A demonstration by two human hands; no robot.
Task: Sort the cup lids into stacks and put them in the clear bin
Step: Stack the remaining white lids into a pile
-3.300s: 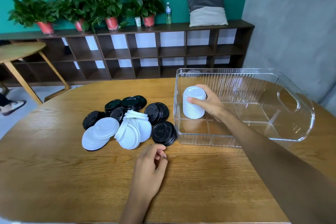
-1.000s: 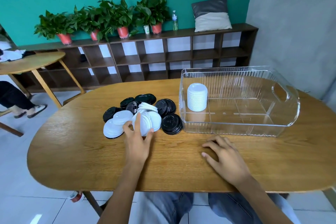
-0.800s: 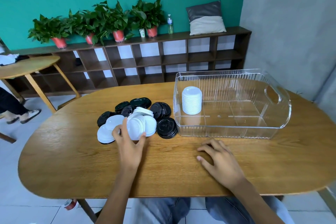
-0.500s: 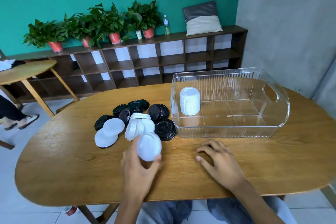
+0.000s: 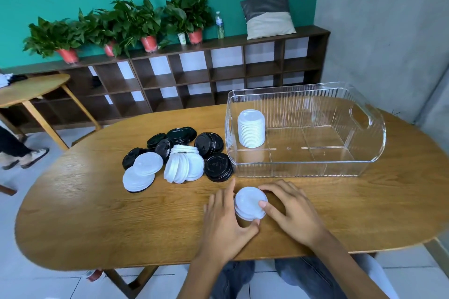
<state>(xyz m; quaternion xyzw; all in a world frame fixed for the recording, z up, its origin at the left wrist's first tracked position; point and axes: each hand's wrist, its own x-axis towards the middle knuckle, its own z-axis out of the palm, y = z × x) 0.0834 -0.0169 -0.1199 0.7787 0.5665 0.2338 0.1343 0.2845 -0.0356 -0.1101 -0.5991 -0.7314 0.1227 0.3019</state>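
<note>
I have both hands around a small stack of white lids resting on the surface near its front edge. My left hand cups the stack's left side, thumb tucked under its near rim; my right hand curls around the right side with the thumb tip lying on the top lid, so each grip is closed lightly on the stack, not spread flat. Just beyond the grip and to its left lies the unsorted heap — loose white lids fanned on edge and black lids around them. Beyond the grip and to its right stands the clear bin, with one finished white stack upright in its near-left corner. These lids look like thin moulded plastic: very light, a little springy, smooth enough to skate sideways over each other. I judge the stack will shear if I squeeze only at the top, so I would hold low on the rims from opposite sides — fingertips squaring the edges — and lift with a thumb resting on top to keep the pile nested. Hard pinching could buckle a rim.
</note>
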